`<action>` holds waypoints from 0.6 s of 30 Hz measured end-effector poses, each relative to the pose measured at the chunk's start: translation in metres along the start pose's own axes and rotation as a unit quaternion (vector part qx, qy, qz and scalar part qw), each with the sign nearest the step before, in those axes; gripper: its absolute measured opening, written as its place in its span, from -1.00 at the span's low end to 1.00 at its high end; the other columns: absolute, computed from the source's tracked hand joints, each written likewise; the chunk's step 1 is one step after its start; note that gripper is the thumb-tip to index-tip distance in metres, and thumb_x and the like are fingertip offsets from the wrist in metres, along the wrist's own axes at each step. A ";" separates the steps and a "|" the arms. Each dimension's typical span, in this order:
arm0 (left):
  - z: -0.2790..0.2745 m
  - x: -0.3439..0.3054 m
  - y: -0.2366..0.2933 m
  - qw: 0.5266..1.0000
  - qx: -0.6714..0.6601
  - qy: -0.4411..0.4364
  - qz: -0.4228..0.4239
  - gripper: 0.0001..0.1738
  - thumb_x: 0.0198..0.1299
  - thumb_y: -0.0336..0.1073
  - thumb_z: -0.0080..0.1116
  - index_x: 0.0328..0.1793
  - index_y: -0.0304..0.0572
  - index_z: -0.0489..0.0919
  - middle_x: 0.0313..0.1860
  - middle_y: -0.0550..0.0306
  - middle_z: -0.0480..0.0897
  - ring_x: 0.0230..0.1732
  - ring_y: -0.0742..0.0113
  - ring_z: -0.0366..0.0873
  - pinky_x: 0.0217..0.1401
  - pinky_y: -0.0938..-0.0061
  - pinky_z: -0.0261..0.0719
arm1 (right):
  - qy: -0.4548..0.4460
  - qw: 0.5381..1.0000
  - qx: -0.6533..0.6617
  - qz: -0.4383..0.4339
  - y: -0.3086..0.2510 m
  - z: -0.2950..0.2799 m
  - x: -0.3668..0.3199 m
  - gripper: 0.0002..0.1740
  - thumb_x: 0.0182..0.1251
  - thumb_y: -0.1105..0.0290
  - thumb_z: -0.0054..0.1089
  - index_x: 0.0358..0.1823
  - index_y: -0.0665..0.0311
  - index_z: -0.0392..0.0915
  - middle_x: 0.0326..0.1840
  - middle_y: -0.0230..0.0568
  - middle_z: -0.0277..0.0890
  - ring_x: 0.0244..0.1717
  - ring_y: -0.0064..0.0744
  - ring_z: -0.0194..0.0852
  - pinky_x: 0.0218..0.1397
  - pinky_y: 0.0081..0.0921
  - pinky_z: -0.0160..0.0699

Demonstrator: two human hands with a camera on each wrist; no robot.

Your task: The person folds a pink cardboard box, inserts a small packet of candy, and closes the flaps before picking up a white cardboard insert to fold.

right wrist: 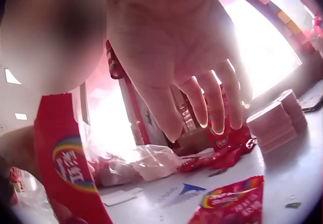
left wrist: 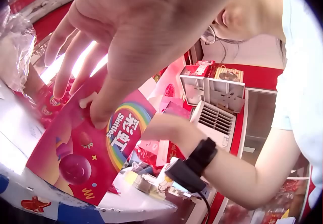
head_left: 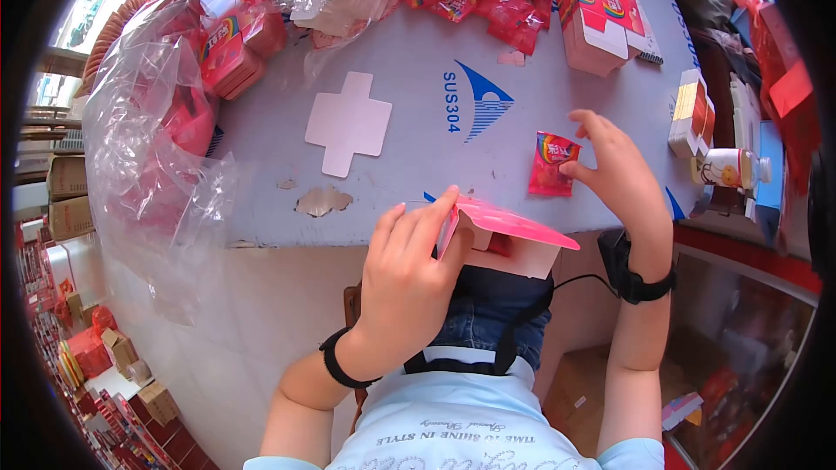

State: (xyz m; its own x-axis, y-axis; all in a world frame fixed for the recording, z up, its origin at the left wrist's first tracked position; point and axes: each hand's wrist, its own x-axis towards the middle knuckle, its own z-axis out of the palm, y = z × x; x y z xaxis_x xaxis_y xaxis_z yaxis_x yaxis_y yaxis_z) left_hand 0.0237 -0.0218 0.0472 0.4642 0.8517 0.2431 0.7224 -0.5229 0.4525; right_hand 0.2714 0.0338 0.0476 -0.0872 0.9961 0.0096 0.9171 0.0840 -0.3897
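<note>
The left hand (head_left: 409, 274) grips a folded pink card box (head_left: 514, 219) at the table's near edge; its inside faces the person and something red shows within. In the left wrist view the thumb lies on the box's printed face (left wrist: 83, 168). The right hand (head_left: 618, 161) hovers with spread, slightly bent fingers beside a small red candy packet (head_left: 554, 165) lying on the table. In the right wrist view that hand (right wrist: 176, 57) holds nothing, and the packet (right wrist: 229, 201) lies below its fingers.
A flat white cross-shaped card (head_left: 350, 124) lies left of centre. Clear plastic (head_left: 139, 148) covers the left side. Stacked pink cards (head_left: 235, 61), more red packets (head_left: 514, 17) and a box stack (head_left: 596, 13) line the far side. A bottle (head_left: 731, 169) stands at right.
</note>
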 end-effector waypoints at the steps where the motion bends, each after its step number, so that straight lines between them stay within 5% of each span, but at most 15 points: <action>1: 0.000 0.000 -0.001 1.000 0.001 0.000 0.001 -0.77 -0.04 -0.49 0.11 -0.19 -0.24 0.59 0.10 -0.10 0.51 -0.08 0.12 0.52 0.16 0.14 0.39 | -0.047 0.999 0.006 0.018 0.003 0.003 0.001 -0.61 0.01 0.47 0.28 -0.09 0.37 0.43 -0.17 -0.04 0.50 -0.07 -0.04 0.45 -0.01 -0.28 0.42; 6: 0.001 0.000 -0.003 1.000 -0.011 -0.002 0.013 -0.73 -0.04 -0.49 0.11 -0.14 -0.22 0.58 0.09 -0.09 0.52 -0.11 0.13 0.53 0.14 0.14 0.40 | -0.168 0.982 -0.044 0.076 -0.001 -0.002 0.004 -0.71 -0.02 0.46 0.30 -0.25 0.41 0.50 -0.30 -0.05 0.47 -0.15 -0.05 0.44 -0.05 -0.25 0.41; 10: 0.001 0.000 -0.005 1.000 -0.009 -0.001 0.016 -0.73 -0.04 -0.48 0.12 -0.14 -0.21 0.58 0.10 -0.09 0.51 -0.10 0.14 0.53 0.14 0.14 0.40 | 0.030 0.999 -0.028 0.023 -0.022 -0.037 -0.020 -0.78 -0.05 0.53 0.30 -0.34 0.42 0.51 -0.39 -0.15 0.42 -0.37 -0.22 0.37 -0.30 -0.38 0.36; 13: 0.000 0.000 -0.005 1.000 -0.018 -0.001 0.017 -0.73 -0.04 -0.46 0.12 -0.14 -0.19 0.58 0.11 -0.10 0.51 -0.09 0.14 0.53 0.14 0.14 0.40 | 0.216 0.968 0.105 0.075 -0.056 -0.069 -0.053 -0.79 -0.06 0.61 0.27 -0.35 0.44 0.47 -0.41 -0.32 0.37 -0.46 -0.47 0.19 -0.40 -0.61 0.17; 16: 0.000 0.001 -0.005 1.000 -0.021 -0.003 0.017 -0.74 -0.04 -0.45 0.12 -0.15 -0.19 0.58 0.11 -0.10 0.50 -0.09 0.15 0.53 0.13 0.14 0.40 | 0.272 0.939 0.187 -0.090 -0.066 -0.078 -0.084 -0.74 -0.13 0.39 0.38 -0.39 0.34 0.55 -0.41 -0.13 0.52 -0.51 -0.41 0.38 -0.47 -0.55 0.26; 17: 0.000 0.001 -0.005 1.000 -0.021 -0.004 0.017 -0.73 -0.04 -0.44 0.13 -0.14 -0.19 0.58 0.11 -0.10 0.50 -0.09 0.15 0.53 0.13 0.14 0.40 | 0.221 0.957 0.157 -0.106 -0.073 -0.085 -0.091 -0.70 -0.30 0.41 0.42 -0.42 0.27 0.60 -0.45 -0.24 0.55 -0.58 -0.43 0.31 -0.54 -0.57 0.22; 18: 0.000 0.000 -0.005 1.000 -0.021 -0.005 0.017 -0.73 -0.04 -0.44 0.13 -0.14 -0.19 0.58 0.11 -0.10 0.50 -0.08 0.15 0.53 0.13 0.14 0.40 | 0.175 0.968 0.136 -0.115 -0.085 -0.085 -0.091 -0.72 -0.23 0.36 0.39 -0.43 0.28 0.57 -0.50 -0.23 0.54 -0.59 -0.44 0.27 -0.54 -0.56 0.16</action>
State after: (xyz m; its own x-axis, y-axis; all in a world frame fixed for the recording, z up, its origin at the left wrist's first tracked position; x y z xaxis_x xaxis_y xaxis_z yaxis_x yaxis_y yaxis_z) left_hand 0.0200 -0.0187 0.0453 0.4925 0.8335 0.2504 0.6845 -0.5487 0.4799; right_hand 0.2350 -0.0619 0.1584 -0.0965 0.9031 0.4185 0.7490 0.3428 -0.5670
